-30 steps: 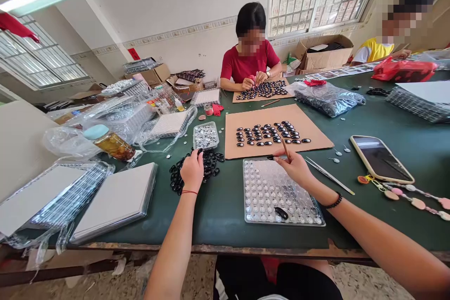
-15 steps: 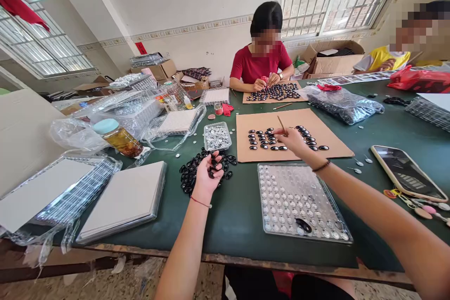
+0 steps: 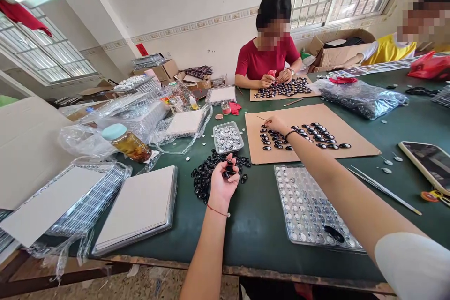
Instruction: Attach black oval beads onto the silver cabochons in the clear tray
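Note:
My left hand (image 3: 225,180) is closed around a few glossy black oval pieces (image 3: 229,171), held just above a loose pile of black pieces (image 3: 201,179). My right hand (image 3: 276,124) pinches a thin wooden stick (image 3: 262,118) over the far left part of a cardboard sheet (image 3: 351,126). Rows of black oval pieces (image 3: 332,141) with pale tops lie on that sheet, some hidden under my right forearm. Nearer me, a clear plastic tray (image 3: 298,206) holds many small round discs, with one black piece (image 3: 333,234) on top. My arm covers part of the tray.
A tub of small silvery discs (image 3: 228,138) stands behind the pile. White card stacks (image 3: 137,206) and a lidded jar (image 3: 126,143) are left; tweezers (image 3: 385,190) and a phone (image 3: 427,164) right. Across the table a person in red (image 3: 269,61) handles similar pieces.
My right hand has moved to the far left corner of the rows, and its stick now points left instead of up. My left hand still holds black pieces. The view has shifted slightly.

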